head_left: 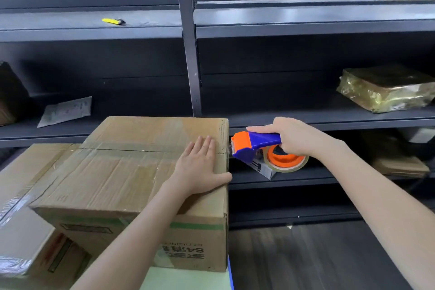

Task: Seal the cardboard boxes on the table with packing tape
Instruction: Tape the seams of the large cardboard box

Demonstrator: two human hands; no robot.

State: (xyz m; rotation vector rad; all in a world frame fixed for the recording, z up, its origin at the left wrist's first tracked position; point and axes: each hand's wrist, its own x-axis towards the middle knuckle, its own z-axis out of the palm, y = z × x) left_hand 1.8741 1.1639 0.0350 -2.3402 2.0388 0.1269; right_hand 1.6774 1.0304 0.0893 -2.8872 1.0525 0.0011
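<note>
Squarely before the person, the cardboard box [131,172] sits on the pale green desk [188,278], with clear packing tape [131,149] along its top seam from left to right. The left grip [200,167] lies flat on the lid near the right edge, fingers straight, holding nothing. The right grip [294,139] curls around the handle of the blue-and-orange tape dispenser [254,142], whose toothed end sits just beside the box's right edge at the seam. A second taped box [30,172] touches its left side. Behind stand dark shelves [306,28] with a yellow utility knife [114,21] and a foil-wrapped parcel [386,88].
</note>
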